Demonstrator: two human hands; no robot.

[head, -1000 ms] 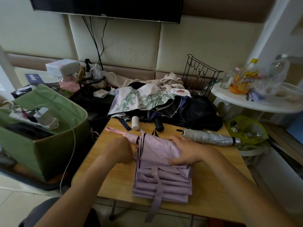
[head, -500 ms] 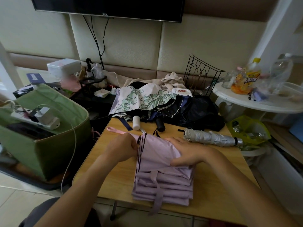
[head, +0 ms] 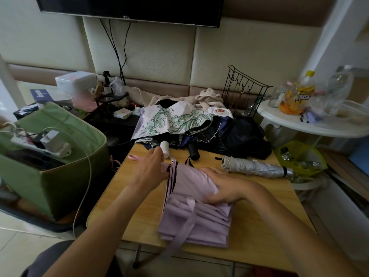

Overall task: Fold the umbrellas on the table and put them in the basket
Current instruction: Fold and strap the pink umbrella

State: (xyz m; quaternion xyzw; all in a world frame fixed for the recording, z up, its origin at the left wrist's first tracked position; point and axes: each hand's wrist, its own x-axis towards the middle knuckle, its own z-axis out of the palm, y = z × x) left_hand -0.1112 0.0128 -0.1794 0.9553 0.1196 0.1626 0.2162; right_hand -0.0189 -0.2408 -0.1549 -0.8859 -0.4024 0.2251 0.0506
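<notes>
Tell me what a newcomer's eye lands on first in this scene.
First, the lilac umbrella lying pleated at the middle of the wooden table, with the right hand pressing its canopy and the left hand at its handle end. Behind it, at the table's far edge, sit a heap of unfolded umbrellas and one rolled silver umbrella. A green basket stands left of the table.
</notes>
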